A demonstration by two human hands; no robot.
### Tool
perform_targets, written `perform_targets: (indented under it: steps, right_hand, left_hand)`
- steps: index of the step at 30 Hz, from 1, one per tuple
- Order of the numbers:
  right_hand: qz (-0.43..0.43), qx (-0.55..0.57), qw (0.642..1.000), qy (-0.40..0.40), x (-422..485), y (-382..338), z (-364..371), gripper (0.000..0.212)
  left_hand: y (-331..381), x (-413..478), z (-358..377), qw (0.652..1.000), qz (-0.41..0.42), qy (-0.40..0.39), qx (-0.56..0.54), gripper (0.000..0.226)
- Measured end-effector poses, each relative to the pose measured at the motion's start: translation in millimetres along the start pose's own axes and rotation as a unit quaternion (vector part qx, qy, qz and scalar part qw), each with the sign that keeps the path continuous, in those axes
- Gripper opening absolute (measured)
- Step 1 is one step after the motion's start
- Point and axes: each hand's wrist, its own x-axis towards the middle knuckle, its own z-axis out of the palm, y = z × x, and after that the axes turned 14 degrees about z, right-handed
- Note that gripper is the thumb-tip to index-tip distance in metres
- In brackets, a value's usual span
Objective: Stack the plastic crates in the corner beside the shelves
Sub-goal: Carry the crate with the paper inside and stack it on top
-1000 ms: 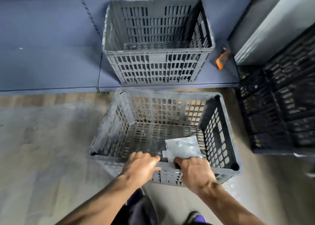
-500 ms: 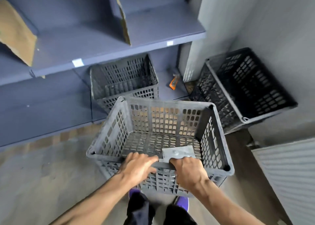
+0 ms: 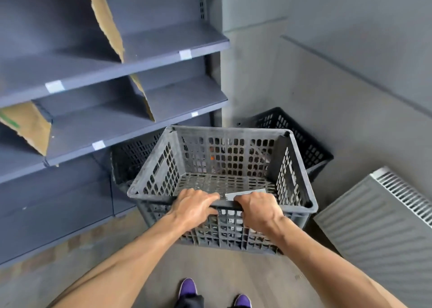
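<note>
I hold a grey perforated plastic crate up off the floor in front of me. My left hand and my right hand both grip its near rim, fingers curled over the edge. A white label lies inside it near my right hand. Behind it a second grey crate sits on the lowest shelf, mostly hidden. A black crate stands in the corner against the wall, partly hidden by the held crate.
Grey metal shelves with cardboard dividers fill the left. A white radiator panel juts in at the right. Grey walls meet behind the black crate. My purple shoes stand on the wooden floor below.
The crate has risen from the floor to about waist height in both hands. My view has swung upward and to the right toward the corner.
</note>
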Motion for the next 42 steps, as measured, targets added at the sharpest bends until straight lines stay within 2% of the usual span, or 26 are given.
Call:
perform_targets:
  steps: [11, 22, 32, 38, 42]
  right_hand:
    - [0.068, 0.013, 0.997, 0.033, 21, 6, -46, 0.030]
    - [0.165, 0.029, 0.985, 0.052, 67, 4, -78, 0.035]
    - [0.252, 0.020, 0.965, 0.072, 108, 70, -94, 0.032]
    - [0.268, 0.037, 0.958, 0.090, 147, 114, -93, 0.032]
    - [0.279, 0.050, 0.954, 0.099, 172, 134, -98, 0.031]
  left_hand:
    - [-34, 50, -40, 0.997, 0.074, 0.014, 0.035, 0.036]
    - [-92, 123, -69, 0.979, 0.191, 0.037, 0.053, 0.043]
    - [-92, 241, -74, 0.956, 0.280, 0.039, 0.073, 0.041]
    - [-93, 310, -69, 0.946, 0.308, 0.030, 0.095, 0.026]
    - [-96, 344, -75, 0.939, 0.320, 0.039, 0.117, 0.026]
